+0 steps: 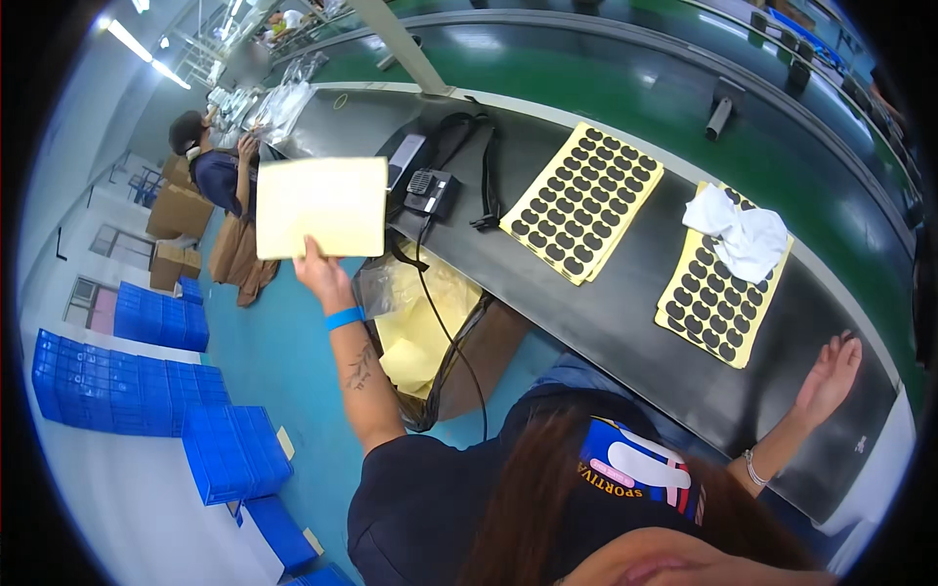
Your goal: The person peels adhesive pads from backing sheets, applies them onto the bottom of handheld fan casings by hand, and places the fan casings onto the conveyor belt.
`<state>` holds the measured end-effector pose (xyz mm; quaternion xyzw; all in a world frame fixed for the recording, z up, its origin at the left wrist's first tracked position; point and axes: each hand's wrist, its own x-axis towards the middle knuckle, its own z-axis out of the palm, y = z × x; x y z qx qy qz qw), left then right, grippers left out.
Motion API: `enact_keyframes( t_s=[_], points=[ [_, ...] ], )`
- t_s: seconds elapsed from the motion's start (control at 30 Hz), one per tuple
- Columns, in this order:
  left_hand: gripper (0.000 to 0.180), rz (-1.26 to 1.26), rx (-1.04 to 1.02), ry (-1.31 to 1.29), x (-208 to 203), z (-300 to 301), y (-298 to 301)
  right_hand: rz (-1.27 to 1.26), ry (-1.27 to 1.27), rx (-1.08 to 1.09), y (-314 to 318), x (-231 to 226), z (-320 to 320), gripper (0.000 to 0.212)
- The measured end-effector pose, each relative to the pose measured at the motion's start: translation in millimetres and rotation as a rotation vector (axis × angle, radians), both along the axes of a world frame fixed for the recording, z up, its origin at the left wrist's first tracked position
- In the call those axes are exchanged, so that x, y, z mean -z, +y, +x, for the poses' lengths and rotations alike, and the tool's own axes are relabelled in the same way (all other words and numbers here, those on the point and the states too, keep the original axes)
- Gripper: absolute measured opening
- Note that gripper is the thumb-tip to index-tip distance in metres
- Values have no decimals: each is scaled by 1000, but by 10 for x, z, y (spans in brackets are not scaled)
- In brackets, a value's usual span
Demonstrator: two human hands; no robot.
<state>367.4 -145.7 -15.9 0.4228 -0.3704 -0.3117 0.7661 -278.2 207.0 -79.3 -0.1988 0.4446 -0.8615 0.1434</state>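
My left hand (322,272) grips the lower edge of a blank pale-yellow sheet (321,207), raised off to the left beside the bench. Below the sheet stands a box with a dark liner (447,369), with crumpled yellow sheets (408,337) and clear plastic inside. On the right, my right hand (831,379) is open and holds nothing, its fingers loosely extended at the bench's right end. Nearest to it lies a stack of yellow sheets with black rounded stickers (705,311), partly covered by a crumpled white cloth (740,234). Another such sticker stack (588,200) lies further left.
The dark bench top (616,303) holds a black device (431,192) with a cable, a phone-like white item (406,156) and a black strap (488,186). Behind runs a green conveyor (586,88). A co-worker (220,166) stands far left. Blue crates (234,451) line the floor.
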Motion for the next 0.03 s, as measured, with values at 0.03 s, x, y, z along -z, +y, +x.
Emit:
enact_keyframes(
  t_s=[0.03],
  points=[
    [50,-80,103,87,158,363,-49,12,12,-40,-46,11,-20,17]
  ],
)
